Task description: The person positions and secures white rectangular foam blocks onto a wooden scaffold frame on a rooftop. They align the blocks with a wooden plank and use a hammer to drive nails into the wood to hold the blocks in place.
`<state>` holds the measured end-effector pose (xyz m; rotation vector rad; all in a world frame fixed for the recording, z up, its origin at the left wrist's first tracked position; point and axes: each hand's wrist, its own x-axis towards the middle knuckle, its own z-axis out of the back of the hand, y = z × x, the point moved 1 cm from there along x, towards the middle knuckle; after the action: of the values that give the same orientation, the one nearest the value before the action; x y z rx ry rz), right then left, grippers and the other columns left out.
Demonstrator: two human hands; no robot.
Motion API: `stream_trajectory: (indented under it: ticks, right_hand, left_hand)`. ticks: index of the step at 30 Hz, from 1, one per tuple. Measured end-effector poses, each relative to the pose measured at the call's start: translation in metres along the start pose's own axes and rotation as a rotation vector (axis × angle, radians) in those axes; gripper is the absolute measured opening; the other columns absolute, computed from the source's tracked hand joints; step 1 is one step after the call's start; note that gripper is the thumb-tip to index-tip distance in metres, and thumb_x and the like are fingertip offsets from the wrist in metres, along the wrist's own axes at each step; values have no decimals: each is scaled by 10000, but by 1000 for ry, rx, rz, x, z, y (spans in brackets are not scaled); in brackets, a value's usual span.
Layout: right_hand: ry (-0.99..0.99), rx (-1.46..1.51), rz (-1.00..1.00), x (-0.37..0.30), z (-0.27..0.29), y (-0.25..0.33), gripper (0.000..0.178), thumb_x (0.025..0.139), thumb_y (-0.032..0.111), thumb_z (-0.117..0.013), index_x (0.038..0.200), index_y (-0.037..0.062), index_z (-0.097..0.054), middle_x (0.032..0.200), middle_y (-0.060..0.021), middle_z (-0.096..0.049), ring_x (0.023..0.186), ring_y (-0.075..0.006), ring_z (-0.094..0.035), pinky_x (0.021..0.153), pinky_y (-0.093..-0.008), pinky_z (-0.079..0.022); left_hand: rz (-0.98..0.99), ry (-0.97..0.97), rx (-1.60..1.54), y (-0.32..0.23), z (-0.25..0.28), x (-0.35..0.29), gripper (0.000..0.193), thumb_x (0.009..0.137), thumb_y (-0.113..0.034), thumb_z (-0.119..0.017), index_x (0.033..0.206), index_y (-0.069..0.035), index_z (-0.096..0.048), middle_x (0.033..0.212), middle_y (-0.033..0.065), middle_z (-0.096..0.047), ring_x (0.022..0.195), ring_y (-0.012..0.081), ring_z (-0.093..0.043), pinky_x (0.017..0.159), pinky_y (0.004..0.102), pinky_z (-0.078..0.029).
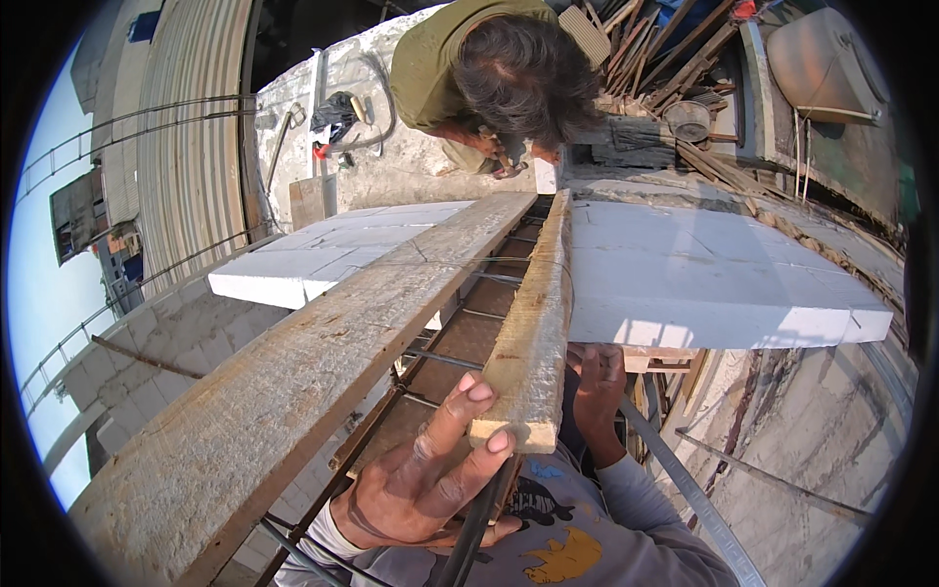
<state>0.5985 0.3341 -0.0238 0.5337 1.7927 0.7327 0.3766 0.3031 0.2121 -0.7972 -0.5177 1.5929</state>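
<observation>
My left hand (pixel 416 479) is at the end of a narrow rough wooden plank (pixel 533 342). Two of its fingers stretch out and rest against the plank's near end, and the thumb lies lower down. On the plank's other side, just under the edge of the white block wall (pixel 704 264), is my right hand (pixel 595 386). Its fingers are curled, and whatever they hold is hidden. A longer, wider plank (pixel 284 382) runs along the left. Between the two planks lies a cage of steel reinforcing bars (pixel 479 315).
A co-worker (pixel 489 78) bends over the far end of the planks, hands close to them. White blocks (pixel 333 254) adjoin the long plank. A metal bar (pixel 694 499) slants at the right. Scrap wood (pixel 675 59), a bucket (pixel 688 121) and a large tank (pixel 822 64) stand beyond.
</observation>
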Motion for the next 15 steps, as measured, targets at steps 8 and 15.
stream_trajectory:
  ticks: [8,15]
  right_hand:
    - [-13,-26,-17,1,-1,4,272,1097,232,-560,1127,-31,-498,1161,-237,-669,1138,-303,-693,981,-456,-599]
    - [-14,-10,-20,0,-1,3,249,1097,215,-558,1129,-25,-502,1165,-228,-672,1134,-297,-696,979,-445,-600]
  left_hand:
    - [25,48,14,-3,6,4,872,768,-441,-907,1468,-64,-549,1491,361,-456,1331,535,-553,982,453,-610]
    - [-4,49,-42,4,3,1,868,770,-446,-908,1452,-47,-548,1493,372,-435,1322,570,-542,1014,503,-587]
